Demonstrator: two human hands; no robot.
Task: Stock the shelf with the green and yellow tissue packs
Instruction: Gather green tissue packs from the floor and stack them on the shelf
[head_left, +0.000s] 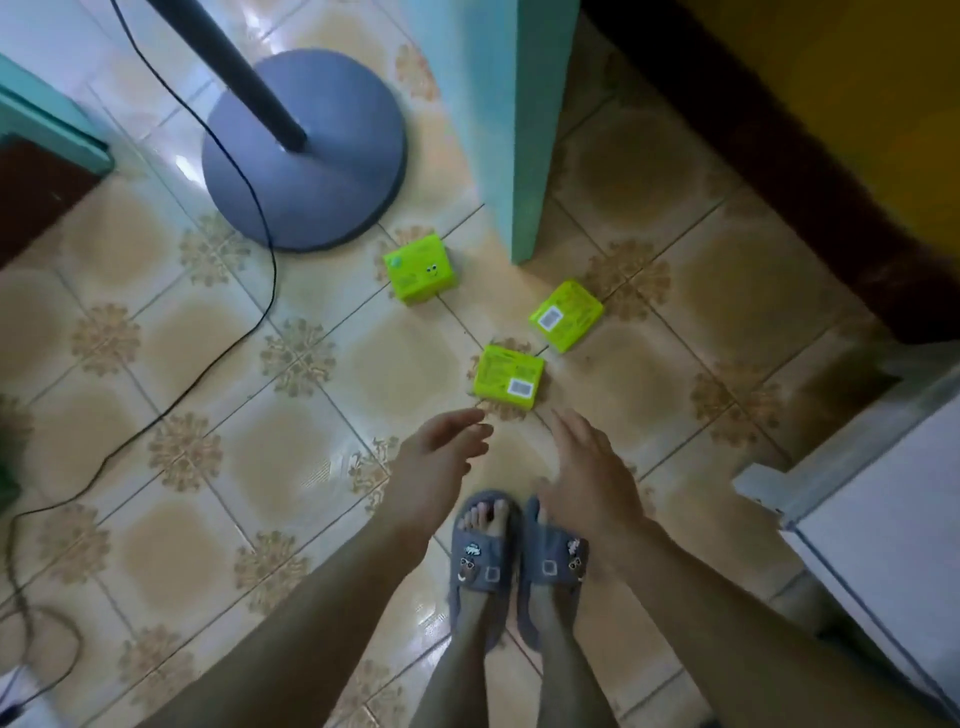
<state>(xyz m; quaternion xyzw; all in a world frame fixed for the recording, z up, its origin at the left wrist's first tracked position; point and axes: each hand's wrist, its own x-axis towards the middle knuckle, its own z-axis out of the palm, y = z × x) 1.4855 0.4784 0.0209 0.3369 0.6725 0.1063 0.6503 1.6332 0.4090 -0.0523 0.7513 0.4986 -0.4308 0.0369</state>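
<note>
- Progress: I judge the task barely begun. All the packs I can see lie on the patterned beige tiled floor (171, 332); none is in my grip, and no shelf with stock on it shows in the frame.
- Count, tissue packs: three. The lime-green and yellow plastic-wrapped tissue pack with cartoon eyes (422, 267) sits just above centre, near the round grey fan base (332, 176). The second green and yellow pack with its white barcode label up (566, 315) lies right of centre. The third green and yellow pack, barcode at its lower right (509, 376), lies at centre, nearest me. All three are apart from each other.
- Left hand (436, 457): open, fingers loosely spread and reaching up-frame, holding nothing. Fingertips are just short of the nearest pack, not touching as far as I can tell.
- Right hand (592, 473): open, palm down, fingers extended, empty. Also just below the nearest pack.
- Step in hand (judgement): a two-handed reach for the centre pack.
- Remaining: pick up all three packs, carry them to the shelf, place them. The shelf's location is unconfirmed from here; the pale turquoise upright panel (524, 130) at top centre may belong to it, but I cannot tell.
- Other counts: one fan base with one black cord (260, 218) trailing to the lower left; two blue slippers (519, 561) at lower centre.
- Hazard note: the cord lies left of the packs, clear of the reach.
</note>
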